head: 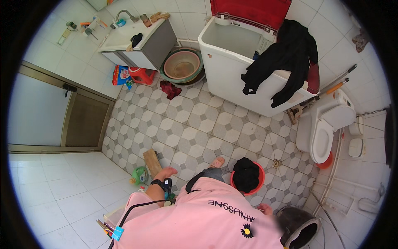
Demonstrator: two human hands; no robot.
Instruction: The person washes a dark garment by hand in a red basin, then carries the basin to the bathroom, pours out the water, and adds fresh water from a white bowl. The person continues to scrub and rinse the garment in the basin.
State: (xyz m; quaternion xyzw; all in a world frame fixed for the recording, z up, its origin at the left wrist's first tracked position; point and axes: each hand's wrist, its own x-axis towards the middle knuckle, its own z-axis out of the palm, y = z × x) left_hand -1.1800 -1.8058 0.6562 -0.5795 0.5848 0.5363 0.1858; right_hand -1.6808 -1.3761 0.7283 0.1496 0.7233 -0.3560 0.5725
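Observation:
My left hand [168, 171] reaches out past the pink shirt, over a wooden board [152, 162] and a green plastic bottle [141, 175] on the floor. It appears to hold nothing; a black device [167, 185] is strapped at its wrist. My right hand [265, 208] hangs low at my other side, partly behind the shirt, with nothing visible in it. Nearest to it is a red plastic basin [263, 178] on the tiles, in which black clothing [246, 176] is heaped. A dark, wide-mouthed jar [295, 214] lies to the right of that hand.
A white washing machine [230, 74] has its red lid [252, 11] raised; a black garment [279, 59] drapes over its right side. Stacked basins [169, 57], a red stool [146, 76] and a dark red cloth [170, 90] are beside the sink cabinet [158, 43]. The toilet [322, 144] stands right.

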